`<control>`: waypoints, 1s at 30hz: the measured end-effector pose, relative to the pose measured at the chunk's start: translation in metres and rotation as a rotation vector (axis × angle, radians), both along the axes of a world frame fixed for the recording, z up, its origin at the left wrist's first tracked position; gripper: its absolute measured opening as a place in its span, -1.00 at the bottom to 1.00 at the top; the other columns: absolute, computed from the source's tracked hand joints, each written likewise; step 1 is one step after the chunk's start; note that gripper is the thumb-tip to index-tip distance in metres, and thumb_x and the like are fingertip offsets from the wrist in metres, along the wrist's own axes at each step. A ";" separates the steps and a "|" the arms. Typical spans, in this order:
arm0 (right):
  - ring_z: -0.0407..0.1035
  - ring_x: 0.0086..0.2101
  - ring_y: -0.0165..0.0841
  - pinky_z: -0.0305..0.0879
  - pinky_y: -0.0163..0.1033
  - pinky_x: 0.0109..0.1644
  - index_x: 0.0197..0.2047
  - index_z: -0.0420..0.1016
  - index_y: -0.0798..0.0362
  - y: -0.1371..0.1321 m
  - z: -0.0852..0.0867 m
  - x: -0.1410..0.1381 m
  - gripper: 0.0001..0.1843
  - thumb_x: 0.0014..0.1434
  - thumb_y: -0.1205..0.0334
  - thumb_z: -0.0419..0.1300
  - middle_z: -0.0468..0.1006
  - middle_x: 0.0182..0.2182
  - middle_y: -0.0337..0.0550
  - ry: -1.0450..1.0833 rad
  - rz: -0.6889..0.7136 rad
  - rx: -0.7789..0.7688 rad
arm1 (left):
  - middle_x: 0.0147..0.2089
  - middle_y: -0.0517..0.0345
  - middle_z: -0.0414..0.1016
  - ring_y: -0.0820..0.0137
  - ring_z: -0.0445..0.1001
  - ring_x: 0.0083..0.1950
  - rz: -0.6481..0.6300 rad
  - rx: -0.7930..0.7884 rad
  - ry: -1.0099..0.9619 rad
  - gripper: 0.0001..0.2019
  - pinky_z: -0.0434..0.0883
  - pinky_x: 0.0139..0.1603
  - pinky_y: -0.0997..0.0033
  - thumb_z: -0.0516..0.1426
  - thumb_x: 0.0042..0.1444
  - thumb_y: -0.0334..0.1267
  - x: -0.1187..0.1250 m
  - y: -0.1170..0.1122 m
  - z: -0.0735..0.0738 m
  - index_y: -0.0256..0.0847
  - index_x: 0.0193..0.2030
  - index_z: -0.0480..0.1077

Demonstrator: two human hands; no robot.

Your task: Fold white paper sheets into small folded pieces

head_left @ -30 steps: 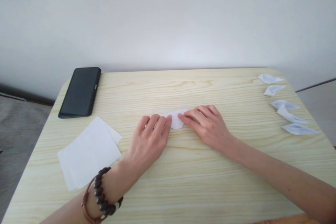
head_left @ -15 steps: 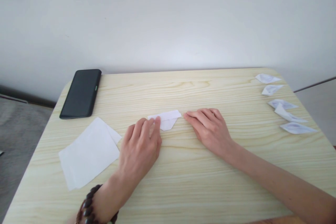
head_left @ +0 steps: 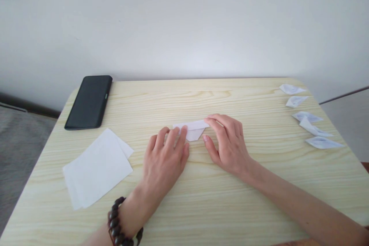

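A small folded white paper [head_left: 193, 130] lies flat in the middle of a light wooden table [head_left: 201, 196]. My left hand [head_left: 165, 159], with a dark bead bracelet on the wrist, rests with fingers stretched out, their tips pressing on the paper's left end. My right hand [head_left: 227, 142] sits at the paper's right end, the fingers curved over the upper edge and the thumb just below it, pinching that end against the table.
A black phone [head_left: 89, 102] lies face down at the table's back left corner. A stack of white paper sheets [head_left: 96, 167] sits at the left. Several folded paper shapes [head_left: 309, 121] are lined along the right edge. A pale wall stands behind.
My left hand has moved right and forward again, back onto the paper's left end. My right hand has closed in from the right and now grips the paper's right end.
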State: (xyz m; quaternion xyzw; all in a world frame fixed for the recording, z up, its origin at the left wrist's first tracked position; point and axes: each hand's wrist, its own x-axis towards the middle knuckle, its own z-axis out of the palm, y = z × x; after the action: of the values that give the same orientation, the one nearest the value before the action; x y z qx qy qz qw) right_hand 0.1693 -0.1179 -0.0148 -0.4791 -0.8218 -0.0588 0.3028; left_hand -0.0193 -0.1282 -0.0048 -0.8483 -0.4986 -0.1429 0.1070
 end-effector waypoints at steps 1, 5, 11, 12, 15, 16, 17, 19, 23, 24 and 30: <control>0.26 0.05 -0.16 0.15 -0.04 0.11 0.12 0.32 0.18 0.000 0.000 0.000 -0.62 0.25 0.29 0.09 0.45 0.04 0.09 -0.030 0.023 -0.021 | -0.02 0.01 0.53 0.12 0.42 -0.02 -0.003 0.003 -0.009 -0.67 0.34 -0.15 0.17 0.09 0.22 -0.27 0.001 0.000 0.000 -0.27 0.11 0.39; 0.26 0.05 -0.18 0.10 -0.04 0.11 0.10 0.40 0.09 0.002 -0.001 -0.002 -0.67 0.30 0.26 0.05 0.49 0.01 -0.04 -0.126 0.077 -0.117 | -0.01 0.02 0.53 0.12 0.41 -0.03 -0.007 -0.001 -0.019 -0.67 0.33 -0.15 0.16 0.08 0.22 -0.28 0.005 0.003 -0.001 -0.26 0.11 0.39; 0.28 0.00 -0.21 0.07 -0.03 0.07 0.12 0.40 0.10 0.004 0.000 -0.004 -0.64 0.33 0.23 0.01 0.52 -0.06 -0.04 -0.144 0.058 -0.204 | -0.02 0.02 0.54 0.12 0.42 -0.03 -0.020 0.003 -0.024 -0.70 0.34 -0.14 0.17 0.08 0.21 -0.29 0.007 0.007 0.000 -0.26 0.07 0.42; 0.28 0.00 -0.21 0.07 -0.03 0.06 0.13 0.39 0.09 0.004 0.000 -0.004 -0.64 0.33 0.23 0.00 0.52 -0.06 -0.04 -0.144 0.058 -0.209 | -0.03 0.03 0.55 0.12 0.42 -0.03 -0.022 0.003 -0.024 -0.70 0.34 -0.15 0.17 0.08 0.21 -0.29 0.008 0.007 0.000 -0.25 0.07 0.42; 0.29 -0.02 -0.21 0.08 -0.03 0.05 0.14 0.39 0.07 0.004 0.002 -0.004 -0.64 0.32 0.25 0.01 0.53 -0.09 -0.05 -0.151 0.056 -0.205 | -0.04 0.04 0.56 0.12 0.43 -0.04 -0.023 0.007 -0.017 -0.68 0.33 -0.16 0.16 0.08 0.21 -0.30 0.008 0.008 0.000 -0.25 0.08 0.42; 0.30 -0.02 -0.21 0.08 -0.03 0.06 0.14 0.39 0.07 0.004 0.002 -0.003 -0.64 0.31 0.26 0.02 0.54 -0.10 -0.06 -0.155 0.055 -0.200 | -0.04 0.05 0.56 0.12 0.43 -0.05 -0.021 0.010 -0.016 -0.68 0.33 -0.17 0.16 0.08 0.21 -0.30 0.008 0.008 0.000 -0.25 0.09 0.42; 0.30 -0.02 -0.21 0.08 -0.03 0.06 0.13 0.40 0.07 0.004 0.001 -0.003 -0.65 0.30 0.27 0.03 0.54 -0.10 -0.07 -0.159 0.051 -0.192 | -0.04 0.05 0.56 0.12 0.43 -0.04 -0.018 0.012 -0.016 -0.68 0.33 -0.17 0.15 0.09 0.20 -0.30 0.008 0.008 0.000 -0.25 0.09 0.42; 0.31 -0.03 -0.21 0.08 -0.04 0.07 0.09 0.43 0.08 0.004 0.001 0.000 -0.66 0.28 0.31 0.05 0.56 -0.11 -0.09 -0.161 0.031 -0.165 | -0.03 0.06 0.56 0.11 0.43 -0.04 -0.012 0.011 -0.015 -0.67 0.33 -0.18 0.15 0.09 0.20 -0.28 0.008 0.007 0.000 -0.26 0.10 0.42; 0.33 -0.06 -0.21 0.10 -0.04 0.07 0.02 0.48 0.09 0.002 -0.001 0.009 -0.70 0.23 0.34 0.09 0.58 -0.12 -0.12 -0.143 -0.033 -0.094 | -0.01 0.03 0.55 0.10 0.43 -0.02 0.012 -0.005 -0.006 -0.64 0.32 -0.16 0.14 0.09 0.21 -0.26 0.004 0.005 0.000 -0.32 0.12 0.39; 0.34 -0.07 -0.21 0.10 -0.04 0.07 0.01 0.49 0.10 0.002 -0.002 0.011 -0.71 0.22 0.34 0.10 0.58 -0.12 -0.11 -0.140 -0.038 -0.082 | 0.00 0.01 0.54 0.10 0.43 -0.01 0.023 -0.007 -0.003 -0.63 0.32 -0.16 0.13 0.08 0.21 -0.25 0.003 0.004 0.000 -0.35 0.12 0.39; 0.36 -0.11 -0.21 0.15 -0.05 0.05 -0.06 0.51 0.11 0.003 -0.002 0.012 -0.74 0.20 0.37 0.11 0.59 -0.18 -0.10 -0.122 -0.031 -0.050 | 0.05 -0.04 0.52 0.09 0.42 0.03 0.043 -0.002 0.007 -0.66 0.30 -0.12 0.13 0.06 0.22 -0.28 0.000 -0.003 0.000 -0.35 0.11 0.36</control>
State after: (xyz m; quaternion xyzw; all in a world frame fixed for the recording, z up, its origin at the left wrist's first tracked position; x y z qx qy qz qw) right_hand 0.1816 -0.1146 -0.0169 -0.4948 -0.8324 -0.0720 0.2389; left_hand -0.0198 -0.1309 -0.0048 -0.8379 -0.5165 -0.1373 0.1110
